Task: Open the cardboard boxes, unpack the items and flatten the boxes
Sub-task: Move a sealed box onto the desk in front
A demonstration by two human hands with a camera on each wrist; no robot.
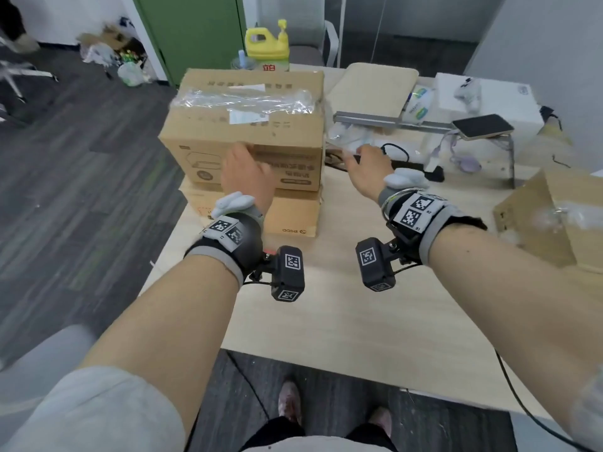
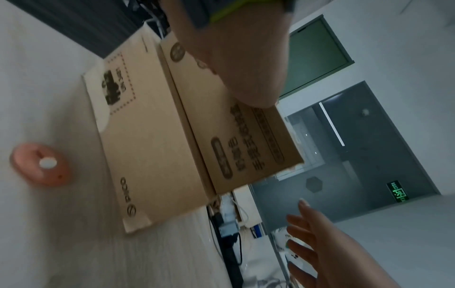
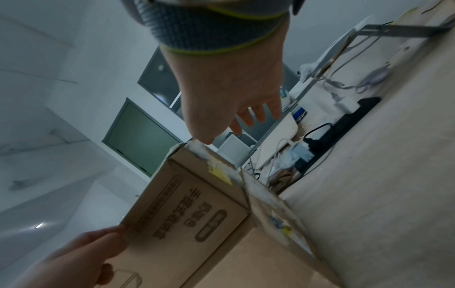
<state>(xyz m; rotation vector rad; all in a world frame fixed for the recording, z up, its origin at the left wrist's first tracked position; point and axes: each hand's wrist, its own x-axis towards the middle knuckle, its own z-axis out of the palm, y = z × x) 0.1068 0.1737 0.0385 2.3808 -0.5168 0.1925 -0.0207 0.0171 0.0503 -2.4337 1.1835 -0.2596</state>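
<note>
Two arms reach out over the pale bench [image 1: 342,321]. The left hand [image 1: 248,177] is up against the near side of the big box [image 1: 248,125], fingers loose, its grip holding nothing. The right hand [image 1: 365,168] hangs just right of that box, fingers spread, grip let go. The big box, taped shut, sits on a flat box [image 1: 287,216]. Another box [image 1: 551,216] lies far right. A yellow jug [image 1: 267,44] stands behind.

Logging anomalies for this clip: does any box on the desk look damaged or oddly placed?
The top cardboard box has crumpled, loose clear tape across its lid and a frayed corner. It sits on a flat box, overhanging it on the left. Nothing is spilled.
</note>
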